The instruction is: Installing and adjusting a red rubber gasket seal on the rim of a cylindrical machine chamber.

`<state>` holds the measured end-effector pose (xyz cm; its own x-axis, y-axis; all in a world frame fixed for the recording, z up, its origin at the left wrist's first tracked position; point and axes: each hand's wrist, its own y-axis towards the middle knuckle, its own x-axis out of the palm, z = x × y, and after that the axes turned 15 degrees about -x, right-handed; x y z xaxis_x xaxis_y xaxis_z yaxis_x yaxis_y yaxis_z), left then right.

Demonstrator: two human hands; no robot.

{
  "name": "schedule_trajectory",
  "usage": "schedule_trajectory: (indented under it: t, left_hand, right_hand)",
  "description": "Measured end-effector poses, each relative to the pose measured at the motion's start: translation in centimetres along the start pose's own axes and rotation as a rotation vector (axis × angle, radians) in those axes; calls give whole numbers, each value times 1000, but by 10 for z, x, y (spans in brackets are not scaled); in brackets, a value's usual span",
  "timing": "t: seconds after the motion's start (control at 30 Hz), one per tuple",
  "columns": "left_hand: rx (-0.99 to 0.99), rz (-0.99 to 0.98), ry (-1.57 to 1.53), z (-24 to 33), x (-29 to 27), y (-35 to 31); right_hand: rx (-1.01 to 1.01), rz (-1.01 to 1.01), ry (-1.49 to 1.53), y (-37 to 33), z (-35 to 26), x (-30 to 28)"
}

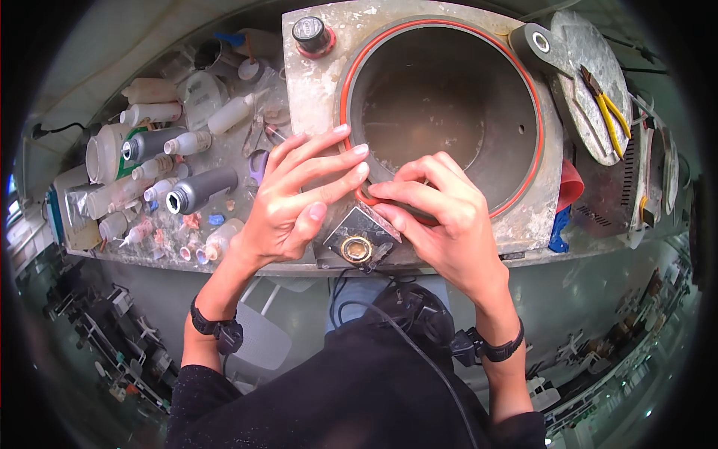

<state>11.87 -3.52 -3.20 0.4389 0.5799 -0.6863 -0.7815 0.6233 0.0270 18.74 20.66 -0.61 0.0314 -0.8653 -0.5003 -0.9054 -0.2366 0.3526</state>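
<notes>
Your right hand (pixel 455 213) has its thumb and fingertips drawn close together on the red ring (pixel 344 111), at about the ring's 7 o'clock; you touch it there, but I cannot tell whether you pinch it or only press. From that hand, most of the ring lies toward 12 o'clock, running around the mouth of the round grey chamber (pixel 516 97).

Your left hand (pixel 288 194) is unclenched, its fingers extended and spread, with the ring toward 2 o'clock. Those fingertips reach the ring's edge between 8 and 9 o'clock; whether they touch it, I cannot tell.

The black block with a brass fitting (pixel 356 247) sits at your left hand's 4 o'clock. Yellow-handled pliers (pixel 611 120) lie at the chamber's 3 o'clock, on a grey disc (pixel 580 52).
</notes>
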Motion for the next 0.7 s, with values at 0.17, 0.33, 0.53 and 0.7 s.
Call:
schedule_trajectory:
  t: [0.17, 0.33, 0.53, 0.7]
  left_hand:
    - [-41, -98, 55, 6, -1, 0]
    - [-46, -136, 79, 8, 0, -2]
    - [-18, -162, 82, 6, 1, -1]
    - [-41, -185, 55, 10, -2, -1]
  right_hand:
    - [-4, -71, 99, 3, 10, -3]
    - [10, -232, 52, 3, 4, -15]
    - [24, -283, 50, 3, 0, -30]
    - [77, -266, -50, -14, -12, -36]
